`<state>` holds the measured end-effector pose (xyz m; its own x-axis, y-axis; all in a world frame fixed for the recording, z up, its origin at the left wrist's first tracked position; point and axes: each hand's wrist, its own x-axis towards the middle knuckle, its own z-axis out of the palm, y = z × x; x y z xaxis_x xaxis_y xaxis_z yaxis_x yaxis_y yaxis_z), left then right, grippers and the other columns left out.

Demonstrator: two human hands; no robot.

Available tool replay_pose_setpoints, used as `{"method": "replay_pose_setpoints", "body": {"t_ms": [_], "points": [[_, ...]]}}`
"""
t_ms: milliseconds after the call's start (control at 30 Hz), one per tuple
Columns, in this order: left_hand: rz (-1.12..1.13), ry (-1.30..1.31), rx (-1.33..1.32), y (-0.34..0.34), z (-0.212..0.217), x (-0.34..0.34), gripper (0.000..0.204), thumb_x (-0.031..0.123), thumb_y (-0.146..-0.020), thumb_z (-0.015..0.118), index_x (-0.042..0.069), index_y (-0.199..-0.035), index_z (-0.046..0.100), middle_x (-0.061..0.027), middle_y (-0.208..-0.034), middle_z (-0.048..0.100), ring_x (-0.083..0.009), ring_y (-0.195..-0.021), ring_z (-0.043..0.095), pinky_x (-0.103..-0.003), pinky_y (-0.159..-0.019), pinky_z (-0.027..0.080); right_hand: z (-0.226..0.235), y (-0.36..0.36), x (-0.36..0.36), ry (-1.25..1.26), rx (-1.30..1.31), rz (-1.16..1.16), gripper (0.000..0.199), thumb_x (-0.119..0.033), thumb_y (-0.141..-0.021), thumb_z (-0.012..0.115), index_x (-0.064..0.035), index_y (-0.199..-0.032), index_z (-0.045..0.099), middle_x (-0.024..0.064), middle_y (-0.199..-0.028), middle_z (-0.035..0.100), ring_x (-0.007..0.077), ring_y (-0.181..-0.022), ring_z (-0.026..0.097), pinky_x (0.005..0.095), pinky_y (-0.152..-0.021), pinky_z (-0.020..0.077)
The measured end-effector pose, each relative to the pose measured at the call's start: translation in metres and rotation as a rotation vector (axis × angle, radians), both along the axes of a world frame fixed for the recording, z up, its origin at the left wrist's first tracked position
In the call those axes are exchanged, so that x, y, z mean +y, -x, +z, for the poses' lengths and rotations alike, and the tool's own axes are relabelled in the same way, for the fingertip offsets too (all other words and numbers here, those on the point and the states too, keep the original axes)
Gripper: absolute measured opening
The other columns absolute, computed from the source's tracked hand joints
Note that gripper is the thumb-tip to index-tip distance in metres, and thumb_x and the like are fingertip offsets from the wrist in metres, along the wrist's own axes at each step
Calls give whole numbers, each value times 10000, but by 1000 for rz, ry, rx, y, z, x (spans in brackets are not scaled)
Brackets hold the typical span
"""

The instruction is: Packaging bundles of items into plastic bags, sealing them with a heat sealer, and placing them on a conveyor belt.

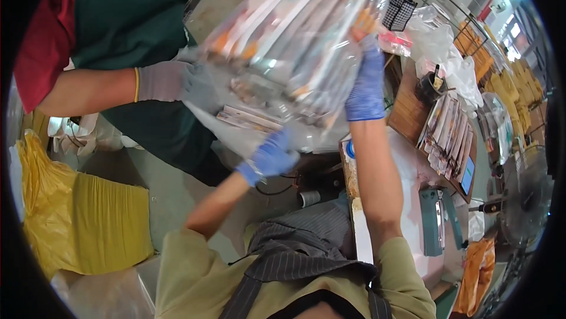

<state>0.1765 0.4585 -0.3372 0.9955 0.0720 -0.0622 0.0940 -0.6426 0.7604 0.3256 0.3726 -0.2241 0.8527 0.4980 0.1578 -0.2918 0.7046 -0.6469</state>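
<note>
Large clear plastic bag (295,54) stuffed with long flat packets, orange-tipped; held aloft, tilted toward 1 o'clock; fills upper centre of view

Bright daylight, motion blur, fisheye-bent edges

Yellow bag (76,219) lies on the floor at lower left. Table (407,160) at right carries a green heat sealer (436,219), a row of flat packets (449,133) and a black cup (429,88). Checked bag (400,8) hangs beyond; clear plastic bags (454,60) beside it.
</note>
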Motion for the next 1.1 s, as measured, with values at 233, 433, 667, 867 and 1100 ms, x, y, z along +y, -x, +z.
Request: {"method": "replay_pose_setpoints", "body": {"t_ms": [233,433,667,867,1100], "points": [[26,-411,-336,2,-50,-6,320,166,-767,507,8,-1046,489,-177,-908,574,-323,-802,568,-424,-730,449,-128,-4,77,594,-921,-362,605,-239,-686,677,-56,-1198,411,114,-1049,561,262,-942,562,338,-820,458],[87,-680,-120,24,-21,12,200,155,-773,497,56,-942,535,-131,-811,586,-304,-731,586,-419,-658,460,-142,14,70,1218,-1347,88,688,-210,-626,697,-35,-1216,388,220,-1071,540,343,-977,553,385,-818,439],[178,-447,-555,49,-44,33,256,130,-768,551,-4,-986,544,-165,-800,598,-337,-703,579,-415,-637,464,-124,22,123,1206,-1190,248,494,-217,-745,570,-30,-1178,421,251,-1006,571,353,-918,574,397,-852,427],[176,-477,-749,27,-27,31,309,98,-786,536,-43,-1060,517,-195,-936,577,-369,-824,562,-415,-761,453,-51,-102,46,1375,-395,221,435,-232,-817,515,18,-1167,452,116,-588,599,158,-397,488,311,-373,405],[-41,-151,-871,-21,-22,-93,98,117,-758,584,60,-790,511,-129,-916,562,-320,-876,532,-417,-806,412,-188,4,-237,1074,-123,-297,272,-226,-836,498,-37,-1007,592,18,-567,515,69,-376,425,204,-346,348]]}}
